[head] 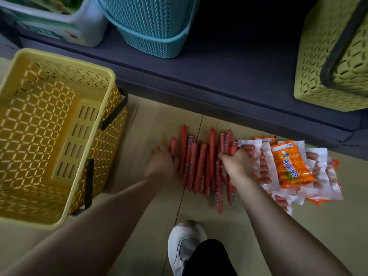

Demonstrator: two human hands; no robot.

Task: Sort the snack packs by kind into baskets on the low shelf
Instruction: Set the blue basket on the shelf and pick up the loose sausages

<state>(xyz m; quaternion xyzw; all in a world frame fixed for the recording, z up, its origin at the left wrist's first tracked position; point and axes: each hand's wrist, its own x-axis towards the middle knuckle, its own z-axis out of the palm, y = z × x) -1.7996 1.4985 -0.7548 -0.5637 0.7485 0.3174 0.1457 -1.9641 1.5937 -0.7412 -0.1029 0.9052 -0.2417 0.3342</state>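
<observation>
On the floor before the low shelf (219,90), both hands bracket the red sausage sticks (199,166): left hand (161,163) and right hand (235,163) each curl around several. Flat packs (288,168) lie alongside; yellow basket (57,220) stands empty. Sorting appears barely begun.

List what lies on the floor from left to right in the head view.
yellow basket → left hand → red sausage sticks → right hand → clear sausage packs → orange pack
</observation>
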